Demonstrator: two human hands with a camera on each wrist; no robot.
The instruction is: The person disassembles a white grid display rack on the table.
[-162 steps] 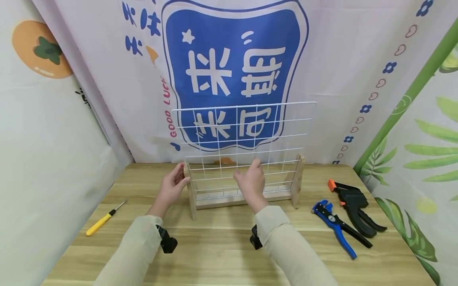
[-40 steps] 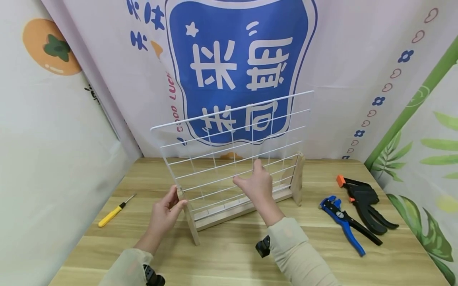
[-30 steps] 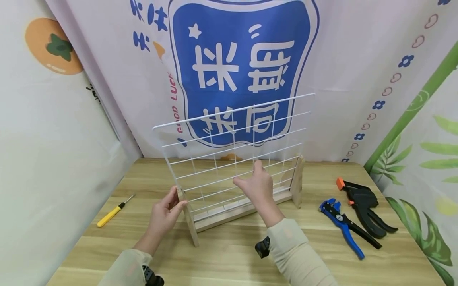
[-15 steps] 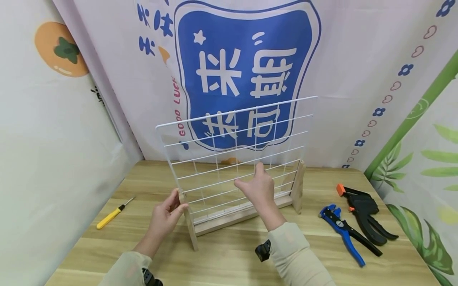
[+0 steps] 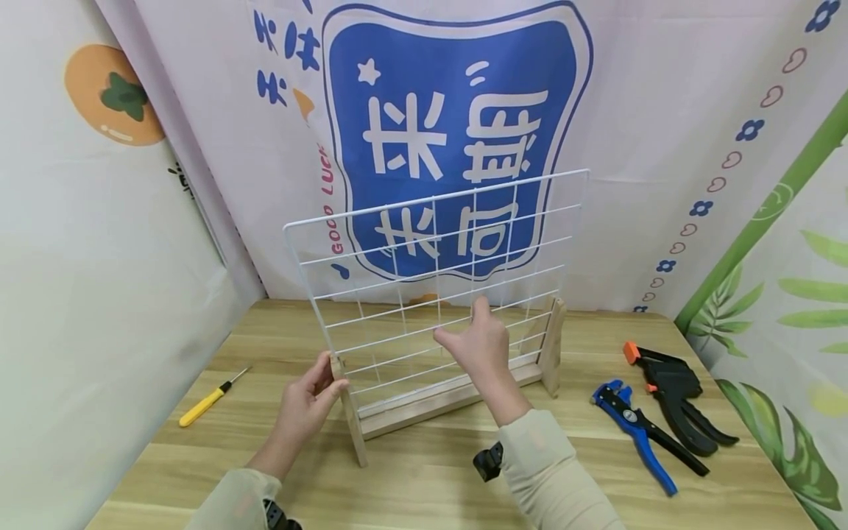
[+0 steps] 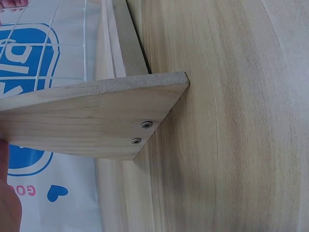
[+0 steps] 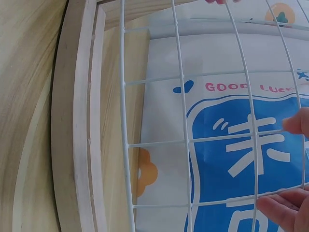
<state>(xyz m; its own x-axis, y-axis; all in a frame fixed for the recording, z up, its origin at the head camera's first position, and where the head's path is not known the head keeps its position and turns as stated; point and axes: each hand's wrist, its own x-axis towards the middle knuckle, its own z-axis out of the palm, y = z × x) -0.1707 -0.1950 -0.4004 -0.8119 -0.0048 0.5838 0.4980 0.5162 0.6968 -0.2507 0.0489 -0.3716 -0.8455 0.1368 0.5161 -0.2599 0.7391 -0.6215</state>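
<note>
A white wire grid panel (image 5: 437, 254) stands tilted in a wooden stand (image 5: 424, 403) on the table. My right hand (image 5: 478, 342) pinches a grid wire near the panel's lower middle; its fingertips (image 7: 295, 124) show around the wires (image 7: 186, 142) in the right wrist view. My left hand (image 5: 316, 390) grips the stand's left end post (image 5: 350, 419). The left wrist view shows that post (image 6: 96, 116) close up with two screws, and grid wires (image 6: 86, 43) behind it. The stand's right post (image 5: 553, 344) is free.
A yellow screwdriver (image 5: 205, 401) lies at the table's left. A blue wire stripper (image 5: 629, 434) and a black clamp with an orange tip (image 5: 676, 390) lie at the right. A printed banner hangs close behind the wooden table (image 5: 424, 486).
The stand's left end has swung toward me since the oldest frame. Over the last half second the grid rose slightly in my right hand. Both hands keep their holds.
</note>
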